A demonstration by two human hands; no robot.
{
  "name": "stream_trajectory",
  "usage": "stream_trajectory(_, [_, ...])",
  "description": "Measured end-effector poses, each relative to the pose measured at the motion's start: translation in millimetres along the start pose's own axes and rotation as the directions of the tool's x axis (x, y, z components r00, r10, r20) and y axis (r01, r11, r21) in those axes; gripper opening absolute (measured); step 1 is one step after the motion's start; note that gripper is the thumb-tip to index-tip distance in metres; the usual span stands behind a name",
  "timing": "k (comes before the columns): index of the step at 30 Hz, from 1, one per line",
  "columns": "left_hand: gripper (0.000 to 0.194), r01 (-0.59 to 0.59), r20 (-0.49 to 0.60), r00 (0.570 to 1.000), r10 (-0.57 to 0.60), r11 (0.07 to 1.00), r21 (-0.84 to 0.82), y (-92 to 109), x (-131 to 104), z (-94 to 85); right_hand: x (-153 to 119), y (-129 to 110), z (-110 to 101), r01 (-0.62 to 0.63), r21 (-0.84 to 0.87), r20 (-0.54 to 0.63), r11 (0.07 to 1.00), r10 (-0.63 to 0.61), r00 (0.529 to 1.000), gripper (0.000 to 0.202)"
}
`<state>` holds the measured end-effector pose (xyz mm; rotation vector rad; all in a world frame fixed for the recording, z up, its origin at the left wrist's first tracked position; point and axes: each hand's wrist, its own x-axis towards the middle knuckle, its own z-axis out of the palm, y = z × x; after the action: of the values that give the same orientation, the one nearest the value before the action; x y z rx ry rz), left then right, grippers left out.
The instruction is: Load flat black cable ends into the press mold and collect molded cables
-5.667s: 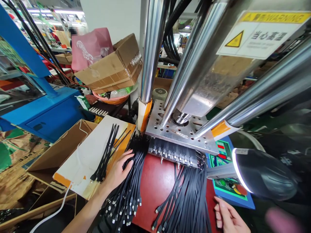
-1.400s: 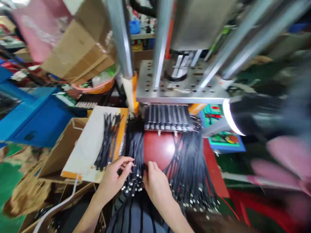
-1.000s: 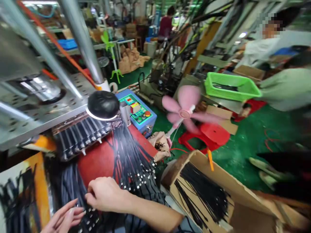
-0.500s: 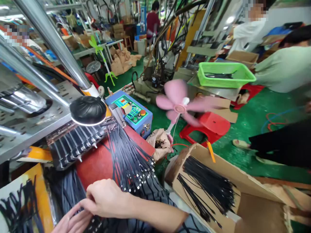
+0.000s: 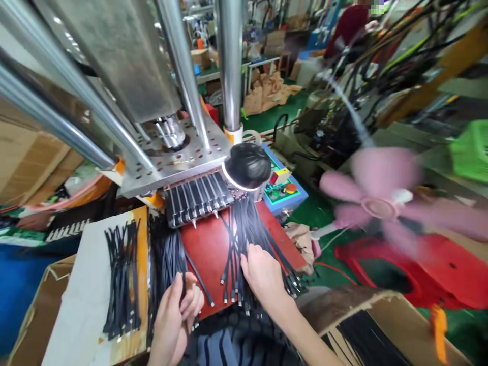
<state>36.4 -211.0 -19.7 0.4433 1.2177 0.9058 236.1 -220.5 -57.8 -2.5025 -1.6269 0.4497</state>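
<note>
Our left hand (image 5: 176, 311) curled its fingers at the left cables (image 5: 168, 251); our right hand (image 5: 266, 274) bent its fingers over the right cables (image 5: 249, 223) on the red counter (image 5: 206, 256). We couldn't tell whether either pinched any.

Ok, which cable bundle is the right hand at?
The bundle on the right of the red surface, below the black lamp; it alone meets the right hand.

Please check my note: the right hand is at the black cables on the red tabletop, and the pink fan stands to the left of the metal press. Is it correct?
Not quite: the pink fan stands to the right of the metal press, as the head view shows. The right hand is indeed at the black cables on the red tabletop.
</note>
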Motion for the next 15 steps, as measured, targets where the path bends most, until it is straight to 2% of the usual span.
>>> stream_trajectory(3, [0.052, -0.144, 0.156, 0.98, 0.125, 0.982, 0.119, -13, 7, -4.7, 0, 11, 3, 0.072, 0.047, 0.013, 0.996, -0.072, 0.997, 0.021])
stream_trajectory(6, [0.056, -0.147, 0.251, 0.965, 0.075, 0.949, 0.278, -21, 15, -9.3, -4, 23, -6, 0.141, 0.265, -0.133, 0.954, -0.109, 0.985, 0.027])
stream_trajectory(8, [0.058, -0.138, 0.324, 0.946, 0.019, 0.928, 0.346, -21, 18, -7.0, -12, 23, -14, 0.203, 0.458, -0.223, 0.865, -0.109, 0.969, 0.028])
stream_trajectory(9, [0.059, -0.13, 0.351, 0.936, -0.001, 0.928, 0.35, -20, 18, -3.7, -18, 19, -16, 0.226, 0.543, -0.214, 0.809, -0.127, 0.969, 0.029])
stream_trajectory(12, [0.056, -0.068, 0.364, 0.931, -0.026, 0.968, 0.242, -14, 15, 10.8, -43, 0, -16, 0.218, 0.738, -0.056, 0.639, -0.264, 0.963, 0.037])
stream_trajectory(15, [0.049, -0.036, 0.342, 0.94, 0.003, 0.995, 0.091, -9, 6, 20.4, -68, -13, -12, 0.205, 0.795, 0.058, 0.571, -0.409, 0.911, 0.039])
